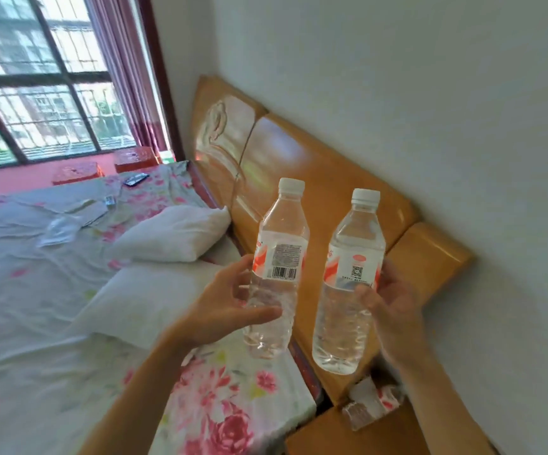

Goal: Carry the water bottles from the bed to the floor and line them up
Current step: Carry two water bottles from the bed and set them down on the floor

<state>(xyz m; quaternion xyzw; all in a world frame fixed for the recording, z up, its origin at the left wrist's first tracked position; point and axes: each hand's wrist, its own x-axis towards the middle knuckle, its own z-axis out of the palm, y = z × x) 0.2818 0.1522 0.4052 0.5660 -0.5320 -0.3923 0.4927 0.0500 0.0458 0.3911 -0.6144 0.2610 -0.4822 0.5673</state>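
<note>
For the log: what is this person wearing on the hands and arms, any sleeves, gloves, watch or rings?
Nothing worn shows. The left hand and right hand are bare, without gloves, and no ring is visible. The left forearm and right forearm are uncovered to the frame's edge: no sleeve, watch or bracelet in view.

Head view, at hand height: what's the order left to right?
white pillow → left hand → barcode bottle it grips → QR-label bottle → right hand gripping it → white wall
</note>
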